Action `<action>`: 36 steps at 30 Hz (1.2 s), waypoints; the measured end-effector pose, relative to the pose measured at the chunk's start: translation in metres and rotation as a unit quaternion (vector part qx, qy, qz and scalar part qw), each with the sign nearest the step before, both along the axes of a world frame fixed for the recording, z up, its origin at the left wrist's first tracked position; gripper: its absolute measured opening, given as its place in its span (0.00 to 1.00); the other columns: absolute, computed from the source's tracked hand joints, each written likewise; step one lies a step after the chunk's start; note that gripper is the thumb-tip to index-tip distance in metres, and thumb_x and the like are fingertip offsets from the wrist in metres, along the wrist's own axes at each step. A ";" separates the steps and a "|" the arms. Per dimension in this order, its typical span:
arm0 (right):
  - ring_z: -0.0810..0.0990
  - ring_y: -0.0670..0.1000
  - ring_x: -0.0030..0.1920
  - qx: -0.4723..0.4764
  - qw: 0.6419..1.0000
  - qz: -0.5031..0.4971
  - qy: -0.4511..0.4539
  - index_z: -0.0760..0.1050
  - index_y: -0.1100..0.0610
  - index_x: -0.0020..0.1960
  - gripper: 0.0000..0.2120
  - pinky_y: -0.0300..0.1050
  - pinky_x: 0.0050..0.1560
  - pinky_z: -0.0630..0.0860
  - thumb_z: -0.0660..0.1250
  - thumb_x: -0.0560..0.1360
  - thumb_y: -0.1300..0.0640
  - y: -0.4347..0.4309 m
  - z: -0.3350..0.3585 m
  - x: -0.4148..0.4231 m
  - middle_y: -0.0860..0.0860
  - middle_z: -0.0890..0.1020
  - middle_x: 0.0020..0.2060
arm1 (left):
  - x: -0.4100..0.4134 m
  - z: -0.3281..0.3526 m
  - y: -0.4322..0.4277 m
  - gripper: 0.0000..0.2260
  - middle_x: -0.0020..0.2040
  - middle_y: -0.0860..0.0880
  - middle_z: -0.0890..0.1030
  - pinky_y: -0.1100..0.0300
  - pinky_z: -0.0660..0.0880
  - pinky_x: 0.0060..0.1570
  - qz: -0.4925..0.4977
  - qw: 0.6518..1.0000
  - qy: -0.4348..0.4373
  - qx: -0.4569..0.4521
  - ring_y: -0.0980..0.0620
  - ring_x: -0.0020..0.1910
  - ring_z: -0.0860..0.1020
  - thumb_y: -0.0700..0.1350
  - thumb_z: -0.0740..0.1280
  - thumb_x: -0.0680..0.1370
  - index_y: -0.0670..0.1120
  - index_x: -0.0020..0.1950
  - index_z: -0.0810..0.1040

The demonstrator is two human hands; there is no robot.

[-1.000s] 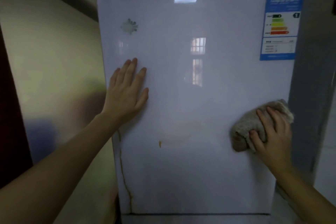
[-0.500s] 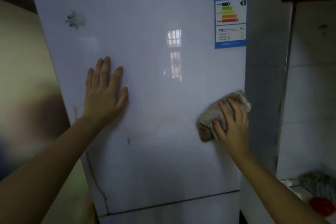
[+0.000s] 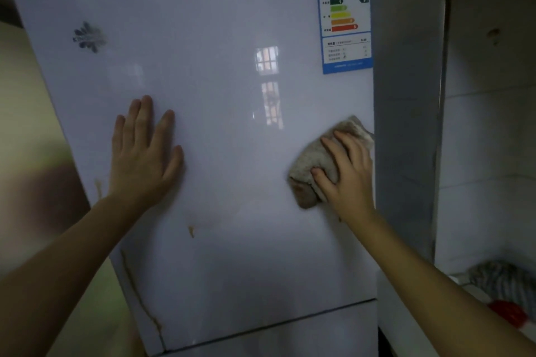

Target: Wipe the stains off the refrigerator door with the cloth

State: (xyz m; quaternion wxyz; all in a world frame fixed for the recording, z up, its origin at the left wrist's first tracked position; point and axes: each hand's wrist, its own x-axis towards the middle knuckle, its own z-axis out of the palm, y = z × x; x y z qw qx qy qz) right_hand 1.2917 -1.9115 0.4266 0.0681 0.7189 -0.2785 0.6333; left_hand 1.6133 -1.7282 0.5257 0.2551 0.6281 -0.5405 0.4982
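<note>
The white refrigerator door (image 3: 220,72) fills the head view. My left hand (image 3: 145,153) lies flat on it at the left, fingers spread, holding nothing. Near the door's right edge my right hand (image 3: 346,171) presses a folded beige cloth (image 3: 310,165) against the surface. A small orange stain (image 3: 191,231) sits low in the middle. A thin orange streak (image 3: 142,301) runs down the lower left edge, and another mark (image 3: 98,186) shows beside my left wrist.
A blue energy label (image 3: 344,20) is stuck at the door's top right. A grey logo (image 3: 90,37) marks the top left. A tiled wall (image 3: 490,139) stands to the right, with a striped cloth (image 3: 504,281) and a red object (image 3: 509,311) on a counter below.
The view has swung to the right and down, so the door sits further left in frame. Both hands stay on the door, and the cloth remains near the right edge.
</note>
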 end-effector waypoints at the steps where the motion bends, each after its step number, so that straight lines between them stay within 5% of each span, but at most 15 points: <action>1: 0.67 0.58 0.73 0.001 1.000 0.007 -0.008 0.72 0.57 0.72 0.28 0.53 0.74 0.60 0.66 0.76 0.44 0.000 0.000 0.001 0.57 0.71 0.72 | 0.001 -0.001 0.000 0.30 0.81 0.38 0.52 0.39 0.48 0.79 -0.002 1.000 -0.005 -0.003 0.38 0.81 0.50 0.55 0.53 0.80 0.43 0.79 0.60; 11: 0.62 0.52 0.75 0.136 0.982 -0.011 -0.131 0.72 0.56 0.72 0.27 0.64 0.75 0.63 0.65 0.76 0.46 0.011 -0.130 -0.003 0.54 0.68 0.73 | 0.006 -0.006 -0.008 0.31 0.82 0.38 0.50 0.40 0.45 0.79 -0.008 1.000 -0.002 -0.013 0.38 0.81 0.48 0.56 0.53 0.79 0.44 0.80 0.57; 23: 0.66 0.58 0.74 -0.031 0.998 0.011 0.061 0.72 0.54 0.73 0.27 0.56 0.73 0.62 0.70 0.76 0.46 -0.002 -0.001 0.005 0.56 0.70 0.73 | 0.010 -0.004 -0.007 0.29 0.81 0.37 0.53 0.43 0.46 0.78 -0.008 0.999 -0.025 -0.030 0.37 0.81 0.52 0.54 0.54 0.79 0.44 0.79 0.60; 29: 0.65 0.60 0.75 0.046 0.999 -0.024 -0.001 0.72 0.56 0.73 0.27 0.55 0.76 0.60 0.65 0.77 0.46 -0.005 -0.083 -0.023 0.56 0.67 0.74 | 0.011 -0.004 -0.005 0.30 0.81 0.37 0.52 0.43 0.45 0.78 -0.011 0.999 -0.028 -0.022 0.37 0.81 0.51 0.55 0.53 0.80 0.44 0.80 0.59; 36: 0.66 0.62 0.74 0.097 0.993 -0.042 0.061 0.71 0.59 0.74 0.28 0.65 0.72 0.67 0.64 0.78 0.47 -0.003 -0.182 -0.052 0.58 0.67 0.74 | 0.009 -0.004 -0.005 0.30 0.81 0.37 0.52 0.47 0.41 0.78 -0.013 0.999 -0.022 -0.029 0.37 0.81 0.50 0.55 0.54 0.79 0.44 0.80 0.58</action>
